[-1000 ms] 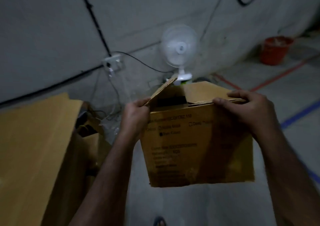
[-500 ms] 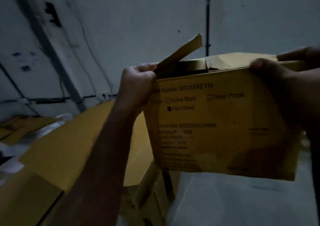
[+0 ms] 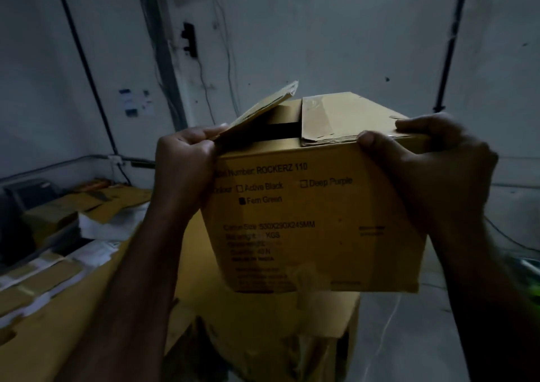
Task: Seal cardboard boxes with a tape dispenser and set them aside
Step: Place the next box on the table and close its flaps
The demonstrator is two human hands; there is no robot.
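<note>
You hold the cardboard box (image 3: pixel 315 215) up in front of you, lifted off everything beneath it, its printed face turned toward you. The print reads "ROCKERZ 110" above a row of colour tick-boxes.

Your left hand (image 3: pixel 187 159) grips the box's upper left corner, with its fingers curled round the edge at the foot of the left top flap (image 3: pixel 263 109). That flap stands tilted upward and leaves a dark gap into the box.

Your right hand (image 3: pixel 432 171) grips the upper right corner. Its thumb (image 3: pixel 372 143) presses on the printed face just under the top edge. Its fingers (image 3: pixel 415 124) reach over the right top flap (image 3: pixel 350 115), which lies flat and carries a patch of shiny clear tape (image 3: pixel 318 112).

Directly below the box sits a larger brown carton (image 3: pixel 263 308). Lower and to the left of the box lie flattened cardboard (image 3: pixel 43 279) and sheets of white paper (image 3: pixel 102 223). Behind the box rises a grey wall (image 3: pixel 321 30) with dark cables (image 3: pixel 450 45) running down it.
</note>
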